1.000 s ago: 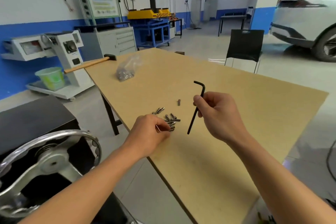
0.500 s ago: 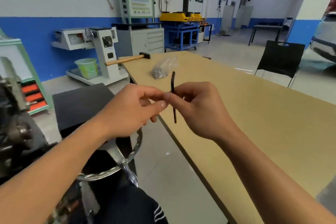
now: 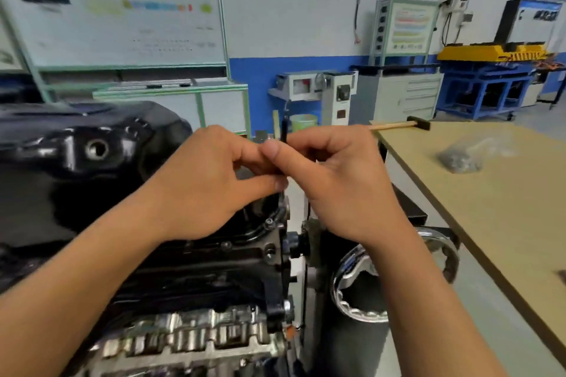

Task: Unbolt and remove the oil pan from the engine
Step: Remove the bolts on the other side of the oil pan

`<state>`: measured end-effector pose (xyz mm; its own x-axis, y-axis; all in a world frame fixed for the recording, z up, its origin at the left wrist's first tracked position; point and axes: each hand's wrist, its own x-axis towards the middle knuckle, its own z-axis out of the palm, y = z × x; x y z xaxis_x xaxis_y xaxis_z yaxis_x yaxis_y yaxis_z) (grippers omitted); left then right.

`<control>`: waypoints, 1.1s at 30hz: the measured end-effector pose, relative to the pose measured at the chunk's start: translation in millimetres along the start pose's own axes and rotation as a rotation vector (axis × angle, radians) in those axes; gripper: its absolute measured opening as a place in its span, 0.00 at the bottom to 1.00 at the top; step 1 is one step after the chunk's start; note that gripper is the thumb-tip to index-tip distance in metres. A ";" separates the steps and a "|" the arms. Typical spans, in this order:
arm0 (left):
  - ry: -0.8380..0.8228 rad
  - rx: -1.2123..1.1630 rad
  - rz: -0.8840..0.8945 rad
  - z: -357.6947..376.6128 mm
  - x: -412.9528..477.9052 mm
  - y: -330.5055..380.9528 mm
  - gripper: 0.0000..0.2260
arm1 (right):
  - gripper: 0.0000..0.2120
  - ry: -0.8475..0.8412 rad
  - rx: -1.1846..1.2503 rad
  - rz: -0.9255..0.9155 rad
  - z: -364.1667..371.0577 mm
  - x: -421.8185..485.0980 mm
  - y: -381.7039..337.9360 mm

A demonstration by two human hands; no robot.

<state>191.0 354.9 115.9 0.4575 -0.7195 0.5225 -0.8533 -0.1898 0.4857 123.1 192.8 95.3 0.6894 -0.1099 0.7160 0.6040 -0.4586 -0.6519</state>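
Far left, against the wall: a green-framed display board [image 3: 122,18], its print blurred. Below it, left of centre: oil pan [image 3: 76,156], glossy black, seated on top of the engine [image 3: 183,300] with an open round drain hole [image 3: 96,149] facing the camera. One flange bolt [image 3: 269,221] shows at its right corner, and bright metal parts of the engine show along the bottom edge. Centre, in front of the pan's right end: left hand [image 3: 208,187], fingers curled, grip narrow, thumb and forefinger tips pinching the lower shaft of the hex key [image 3: 284,131]. The hex key is black and stands roughly upright, its short bent end at the top, above both hands. Behind it, on the floor by a white machine: a green bucket [image 3: 303,122]. Right of centre: right hand [image 3: 337,184], fingers curled, grip narrow, thumb and fingers pinching the same key just above the left hand's hold; the two hands touch. Below the right forearm: a chrome handwheel [image 3: 361,312], beside the engine. Right: tabletop [image 3: 490,223], tan board. On its far corner lies a hammer [image 3: 392,125] with a wooden handle that overhangs the edge. Nearer on the tabletop lies a clear plastic bag [image 3: 471,156] of small metal parts, well apart from the hands. Far right, at the wall: a blue workbench [image 3: 490,82] with a yellow top.
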 end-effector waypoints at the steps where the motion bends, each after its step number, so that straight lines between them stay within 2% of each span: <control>1: -0.024 -0.011 -0.022 -0.2 -2.3 -7.3 0.04 | 0.15 -0.027 0.001 0.005 5.0 -1.6 5.4; 7: 0.029 0.016 -0.060 13.5 -5.6 -36.2 0.03 | 0.16 -0.086 -0.044 0.010 8.7 -3.7 30.3; 10: 0.073 0.064 -0.093 21.3 -3.4 -37.4 0.08 | 0.13 -0.097 -0.072 -0.024 4.5 -0.5 38.6; 13: 0.111 0.093 -0.095 26.5 -1.2 -36.3 0.09 | 0.13 -0.110 -0.085 -0.025 1.4 0.8 46.2; 19: 0.155 0.211 -0.072 31.1 -2.9 -36.5 0.07 | 0.08 -0.080 -0.056 -0.046 5.6 -5.9 45.4; 25: 0.135 0.156 -0.129 27.8 -0.6 -35.0 0.08 | 0.13 -0.092 -0.072 -0.027 8.8 -4.3 43.9; 33: 0.233 0.254 -0.186 35.9 -3.2 -35.3 0.12 | 0.09 -0.011 -0.020 -0.017 15.6 -10.6 45.9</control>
<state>210.7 339.9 71.9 0.6300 -0.4916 0.6011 -0.7716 -0.4835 0.4133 149.7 186.7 53.9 0.6839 -0.0921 0.7238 0.6073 -0.4779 -0.6347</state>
